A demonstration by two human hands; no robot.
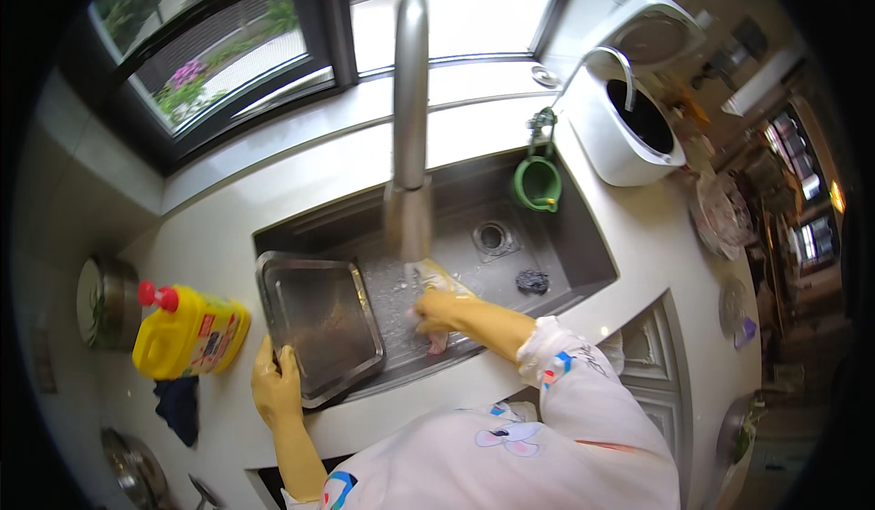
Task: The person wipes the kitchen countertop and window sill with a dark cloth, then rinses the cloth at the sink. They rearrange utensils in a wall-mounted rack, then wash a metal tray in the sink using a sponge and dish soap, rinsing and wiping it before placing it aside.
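Note:
My left hand (277, 380), in a yellow rubber glove, grips the near left edge of a rectangular metal baking tray (318, 322). The tray rests tilted at the left end of the sink (581, 243), and brownish residue marks its inner face. Under the faucet (411, 93), my right hand (444, 312), gloved alike, holds a wet cloth (441, 277). One part of the cloth shows above the fingers, and a pinkish end hangs below them. Water splashes on the sink floor around it. The fingers of my right hand are blurred.
A dark scouring pad (532, 282) lies near the drain (492, 238). A green strainer cup (538, 183) hangs in the back right corner. On the counter stand a yellow detergent jug (195, 332), a dark cloth (178, 407) and a white lidded appliance (625, 127), its lid raised.

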